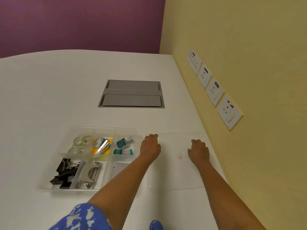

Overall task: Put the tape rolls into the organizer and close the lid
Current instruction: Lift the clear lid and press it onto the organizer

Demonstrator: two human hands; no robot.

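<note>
Lid [174,171] under both palm-down hands

Office, white desk [49,97] with cable hatch [132,93], wall sockets [214,92]

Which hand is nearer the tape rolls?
Left. The left hand is at the lid's near edge beside the organizer; the right hand is farther from the tape rolls.

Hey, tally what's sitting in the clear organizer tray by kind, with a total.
Clear tape rolls, back-left compartment: 4, as far as the glare lets me tell
Black binder clips, front-left compartment: a pile, about 5
Grey metal hole punch: 1
Silver stapler on yellow sticky notes: 1
Teal-and-white correction tape dispensers: about 3
Total: about 14
</note>
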